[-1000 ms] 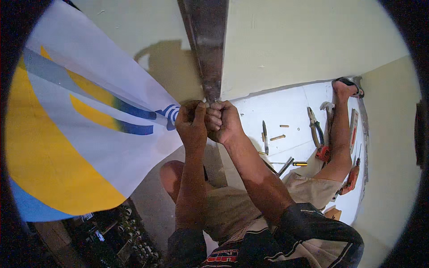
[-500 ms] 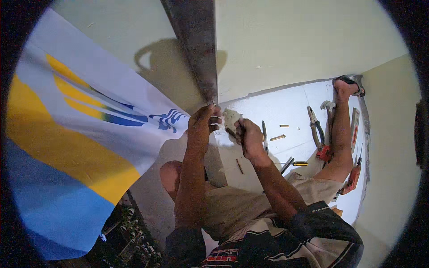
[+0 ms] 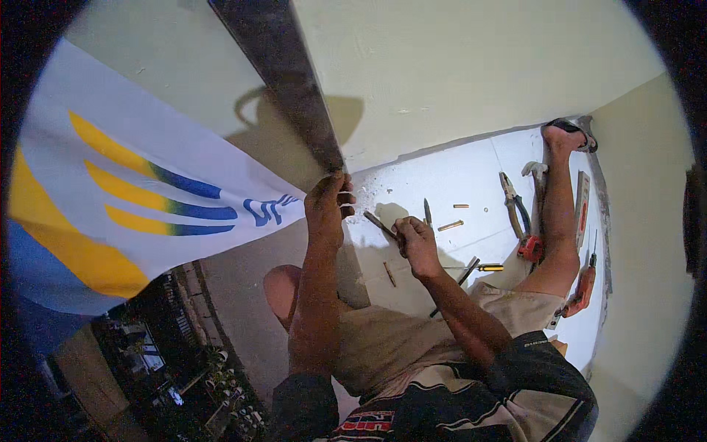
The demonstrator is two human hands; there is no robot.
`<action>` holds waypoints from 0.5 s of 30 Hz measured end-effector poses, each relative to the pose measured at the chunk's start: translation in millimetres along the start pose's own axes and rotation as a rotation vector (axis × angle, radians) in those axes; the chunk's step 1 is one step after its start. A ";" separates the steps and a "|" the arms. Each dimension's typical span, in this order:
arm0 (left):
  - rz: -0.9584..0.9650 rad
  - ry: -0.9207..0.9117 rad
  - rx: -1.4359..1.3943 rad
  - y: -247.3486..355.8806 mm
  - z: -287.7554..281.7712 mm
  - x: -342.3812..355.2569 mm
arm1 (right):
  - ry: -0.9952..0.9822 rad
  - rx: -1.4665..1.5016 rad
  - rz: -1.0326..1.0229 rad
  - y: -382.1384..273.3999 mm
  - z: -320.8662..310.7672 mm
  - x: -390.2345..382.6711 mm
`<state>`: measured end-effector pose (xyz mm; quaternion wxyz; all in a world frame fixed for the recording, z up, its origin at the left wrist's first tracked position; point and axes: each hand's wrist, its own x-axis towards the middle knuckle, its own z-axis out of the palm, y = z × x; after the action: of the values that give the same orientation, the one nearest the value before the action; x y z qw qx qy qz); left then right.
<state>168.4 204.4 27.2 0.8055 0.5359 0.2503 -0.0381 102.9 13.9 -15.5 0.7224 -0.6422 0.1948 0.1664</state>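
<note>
Rod (image 3: pixel 380 224) in right fingers (image 3: pixel 405 227), jutting leftward

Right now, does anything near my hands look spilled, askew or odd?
Slightly: small specks dirty the white floor beside the lower end of the dark post, near your left hand, like crumbled debris. Thin brass-coloured pieces also lie scattered, pointing different ways.

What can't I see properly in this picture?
In the head view:
Slim dark rod: gripped part hidden by the right hand.
Anything inside the left hand: covered by the hand itself.
Long dark-brown beam: top cut off by the upper edge.
Tiny round piece: too small to identify.
</note>
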 end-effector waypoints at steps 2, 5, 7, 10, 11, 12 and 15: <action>0.080 -0.007 0.000 -2.1 4.7 -1.5 | 0.018 -0.027 -0.012 0.5 -0.9 -0.8; 0.189 0.015 0.000 -11.2 9.5 0.9 | 0.037 -0.023 -0.027 2.6 2.6 -1.7; 0.215 0.040 -0.001 -16.1 14.7 2.0 | -0.022 0.067 -0.003 6.6 4.2 -0.2; 0.158 0.074 -0.101 -20.3 23.6 -1.0 | -0.039 0.022 -0.036 9.5 11.0 -0.1; 0.144 0.056 -0.175 -22.5 24.3 -1.9 | -0.042 0.022 -0.035 9.6 13.7 -0.5; 0.129 0.037 -0.250 -23.8 23.6 -2.5 | -0.056 0.018 -0.039 9.4 15.9 -0.7; 0.003 -0.113 -0.455 -23.1 11.5 -0.8 | -0.066 0.029 -0.039 3.9 19.3 -1.9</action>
<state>164.3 184.4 11.5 0.9183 0.3378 0.2064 -0.0094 100.6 33.5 -15.9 0.7407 -0.6296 0.1606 0.1707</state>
